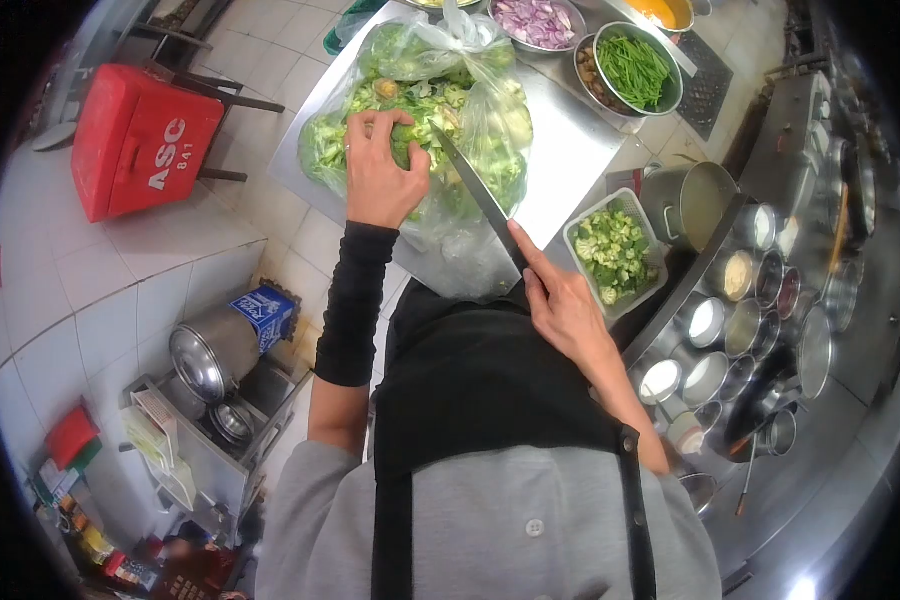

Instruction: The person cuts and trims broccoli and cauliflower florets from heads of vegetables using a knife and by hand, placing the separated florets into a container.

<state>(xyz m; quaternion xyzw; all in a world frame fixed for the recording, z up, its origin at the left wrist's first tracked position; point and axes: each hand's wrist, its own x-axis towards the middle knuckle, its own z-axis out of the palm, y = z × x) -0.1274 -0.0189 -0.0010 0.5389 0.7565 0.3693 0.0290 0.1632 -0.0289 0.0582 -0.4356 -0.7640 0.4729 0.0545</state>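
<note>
A clear plastic bag (515, 120) full of cut green vegetables lies on the metal table (580, 150). My left hand (385, 170) is closed, its bent fingers gripping a green piece (405, 150) at the bag's opening. In my right hand (565, 300) is the black handle of a long knife (480, 190). The blade points up and left, its tip among the greens beside my left fingers. A white basket (570, 232) with cut broccoli pieces (610, 250) stands to the right, beyond the table's edge.
Bowls of sliced purple onion (535, 20) and green beans (635, 72) stand at the back. A large pot (705, 205) is at the right, beside a counter with many seasoning bowls (707, 320). A red box (140, 140) stands left; a lidded pot (210, 350) sits lower left.
</note>
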